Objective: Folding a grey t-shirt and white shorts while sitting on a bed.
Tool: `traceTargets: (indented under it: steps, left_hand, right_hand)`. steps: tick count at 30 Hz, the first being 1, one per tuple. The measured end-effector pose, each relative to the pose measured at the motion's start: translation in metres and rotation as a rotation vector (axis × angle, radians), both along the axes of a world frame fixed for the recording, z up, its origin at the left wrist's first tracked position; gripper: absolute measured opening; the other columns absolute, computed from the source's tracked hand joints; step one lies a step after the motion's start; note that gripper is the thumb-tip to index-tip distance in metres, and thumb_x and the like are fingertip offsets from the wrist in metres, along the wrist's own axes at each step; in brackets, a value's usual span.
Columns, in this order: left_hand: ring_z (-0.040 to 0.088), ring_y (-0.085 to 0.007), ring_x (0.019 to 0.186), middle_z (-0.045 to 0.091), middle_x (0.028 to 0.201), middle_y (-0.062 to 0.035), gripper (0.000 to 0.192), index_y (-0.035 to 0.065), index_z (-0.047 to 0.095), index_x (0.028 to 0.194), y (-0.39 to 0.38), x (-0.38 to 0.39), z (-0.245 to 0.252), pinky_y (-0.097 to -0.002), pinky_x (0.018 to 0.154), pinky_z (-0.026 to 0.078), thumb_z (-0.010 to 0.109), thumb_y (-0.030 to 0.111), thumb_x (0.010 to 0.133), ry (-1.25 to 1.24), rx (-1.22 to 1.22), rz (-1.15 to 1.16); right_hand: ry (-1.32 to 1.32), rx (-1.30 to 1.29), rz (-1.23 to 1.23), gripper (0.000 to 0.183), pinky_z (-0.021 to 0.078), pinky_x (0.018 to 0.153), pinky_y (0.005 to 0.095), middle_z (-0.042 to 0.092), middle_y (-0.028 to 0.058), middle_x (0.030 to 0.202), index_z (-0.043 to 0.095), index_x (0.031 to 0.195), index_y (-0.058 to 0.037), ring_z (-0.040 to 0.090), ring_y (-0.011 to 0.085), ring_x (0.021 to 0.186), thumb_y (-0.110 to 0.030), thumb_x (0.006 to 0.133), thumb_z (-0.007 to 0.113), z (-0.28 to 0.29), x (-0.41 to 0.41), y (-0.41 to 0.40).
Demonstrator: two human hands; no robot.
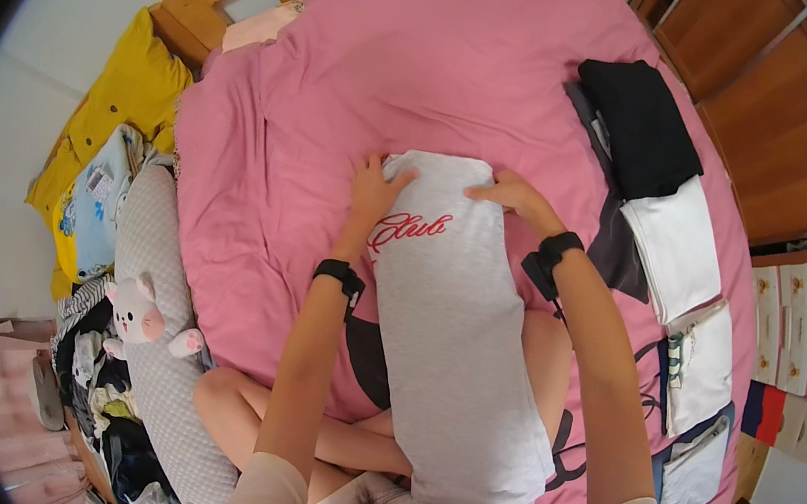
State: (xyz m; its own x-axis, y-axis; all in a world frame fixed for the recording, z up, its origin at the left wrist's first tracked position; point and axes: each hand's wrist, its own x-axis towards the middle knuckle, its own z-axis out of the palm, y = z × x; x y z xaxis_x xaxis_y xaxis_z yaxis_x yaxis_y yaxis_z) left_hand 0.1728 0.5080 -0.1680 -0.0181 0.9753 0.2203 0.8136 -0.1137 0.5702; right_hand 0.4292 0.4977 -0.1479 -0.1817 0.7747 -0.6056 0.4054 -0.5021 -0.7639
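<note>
A light grey garment (457, 334), narrowed into a long strip, lies over my crossed legs (320, 438) and the pink bedding. Red script lettering crosses it near the far end. My left hand (380, 187) pinches the far left corner, the thumb on top. At the far right corner my right hand (520, 197) has its thumb over the fabric and its fingers at or under the edge. A black band circles each wrist.
Folded clothes line the bed's right side: a black garment (638, 126), a white one (676, 248), and others nearer me. A long grey bolster (155, 244) with a plush toy head (138, 310) borders the left, beside yellow pillows (133, 83) and heaped clothes (124, 437). Wooden cabinet doors (797, 126) stand at right.
</note>
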Motion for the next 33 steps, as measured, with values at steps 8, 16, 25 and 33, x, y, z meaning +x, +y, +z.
traceTargets:
  steps: [8, 16, 25, 33]
  left_hand:
    - [0.062, -0.0276, 0.085, 0.065, 0.096, -0.0156, 0.052, 0.0009, 0.060, 0.103, 0.003, -0.031, 0.052, -0.0345, 0.075, 0.047, 0.069, 0.044, 0.075, -0.308, -0.703, -0.298]
    - [0.059, -0.0360, 0.074, 0.060, 0.084, -0.0243, 0.032, 0.0004, 0.058, 0.106, -0.027, -0.044, 0.250, -0.0377, 0.066, 0.046, 0.062, 0.021, 0.082, -0.152, 0.392, -0.217]
    - [0.061, -0.0324, 0.072, 0.061, 0.083, -0.0212, 0.034, 0.0038, 0.059, 0.107, -0.181, -0.088, 0.514, -0.0333, 0.065, 0.047, 0.057, 0.005, 0.073, -0.148, 0.974, -0.037]
    - [0.057, -0.0253, 0.071, 0.059, 0.077, -0.0092, 0.032, 0.0053, 0.066, 0.089, -0.329, -0.110, 0.398, -0.0339, 0.059, 0.046, 0.064, 0.002, 0.058, 0.403, 0.918, -0.458]
  right_hand:
    - [0.701, -0.059, -0.042, 0.049, 0.0488, 0.080, 0.0303, 0.058, 0.0133, 0.112, 0.049, 0.120, 0.0037, 0.058, 0.0207, 0.098, -0.009, 0.076, 0.067, 0.034, -0.025, -0.022]
    - [0.654, 0.444, 0.078, 0.046, 0.0436, 0.090, 0.0308, 0.057, 0.0080, 0.115, 0.048, 0.122, 0.0015, 0.054, 0.0181, 0.104, -0.005, 0.078, 0.062, 0.217, -0.062, -0.005]
    - [0.403, 1.135, 0.256, 0.041, 0.0471, 0.079, 0.0287, 0.062, 0.0052, 0.100, 0.056, 0.114, -0.0019, 0.058, 0.0144, 0.091, -0.014, 0.077, 0.068, 0.494, -0.118, -0.129]
    - [0.251, 1.297, 0.437, 0.040, 0.0449, 0.083, 0.0307, 0.060, 0.0067, 0.102, 0.057, 0.108, -0.0038, 0.057, 0.0176, 0.094, -0.003, 0.070, 0.068, 0.361, -0.093, -0.259]
